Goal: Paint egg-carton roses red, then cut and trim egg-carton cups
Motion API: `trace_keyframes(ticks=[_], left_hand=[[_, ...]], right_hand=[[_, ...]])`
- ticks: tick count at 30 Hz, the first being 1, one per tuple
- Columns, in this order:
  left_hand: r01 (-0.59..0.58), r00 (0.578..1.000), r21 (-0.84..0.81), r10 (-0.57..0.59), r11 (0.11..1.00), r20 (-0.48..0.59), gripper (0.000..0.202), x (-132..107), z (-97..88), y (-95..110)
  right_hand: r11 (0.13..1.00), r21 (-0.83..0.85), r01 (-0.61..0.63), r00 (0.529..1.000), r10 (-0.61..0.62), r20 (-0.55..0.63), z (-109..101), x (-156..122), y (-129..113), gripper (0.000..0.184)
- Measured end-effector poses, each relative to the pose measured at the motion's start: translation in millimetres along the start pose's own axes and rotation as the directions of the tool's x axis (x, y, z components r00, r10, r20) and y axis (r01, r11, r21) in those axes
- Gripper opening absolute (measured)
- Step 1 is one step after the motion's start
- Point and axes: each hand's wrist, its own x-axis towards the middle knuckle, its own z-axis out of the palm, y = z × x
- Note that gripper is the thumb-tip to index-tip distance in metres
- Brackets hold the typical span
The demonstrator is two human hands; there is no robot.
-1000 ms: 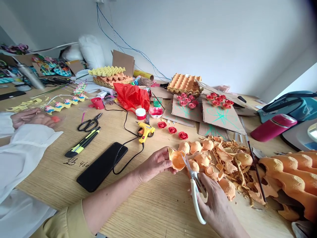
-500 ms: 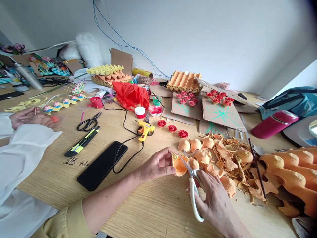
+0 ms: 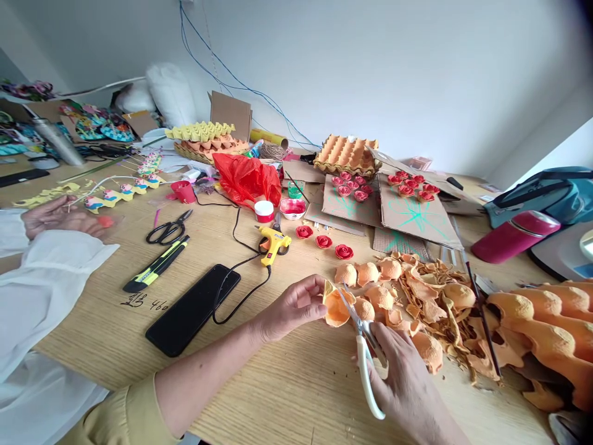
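Observation:
My left hand (image 3: 296,307) pinches the left edge of an orange egg-carton cup (image 3: 336,309), its hollow side facing me. In my right hand (image 3: 401,374) is a pair of white-handled scissors (image 3: 364,371), with the blades at the cup's upper right rim. Just beyond lie several cut cups (image 3: 380,296), domes up, beside a heap of carton scraps (image 3: 424,293). Three red paper roses (image 3: 323,241) stand in a row behind the cup I hold.
A black phone (image 3: 192,309), a yellow utility knife (image 3: 157,262), black scissors (image 3: 169,230) and a yellow glue gun (image 3: 273,244) lie left of centre. An orange egg tray (image 3: 546,315) and magenta flask (image 3: 514,237) are at right. A co-worker's hand (image 3: 50,216) is at far left.
The view has shifted slightly. The scissors' handles are a little farther apart, and the blades remain at the cup's rim. My left hand keeps its pinch.

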Motion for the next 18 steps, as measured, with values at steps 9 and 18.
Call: trace_keyframes(ticks=[9, 18], left_hand=[[-0.02, 1.0, 0.023, 0.02, 1.0, 0.013, 0.037, -0.6, 5.0, -0.5], [0.024, 1.0, 0.023, -0.024, 0.999, -0.001, 0.042, -0.6, 2.4, -3.4]], right_hand=[[0.998, -0.013, -0.06, 0.998, 0.06, 0.024, 2.7, 0.0, 1.2, 0.026], [1.0, -0.021, -0.01, 1.0, 0.01, 0.004, 0.8, -0.2, 2.0, 0.028]])
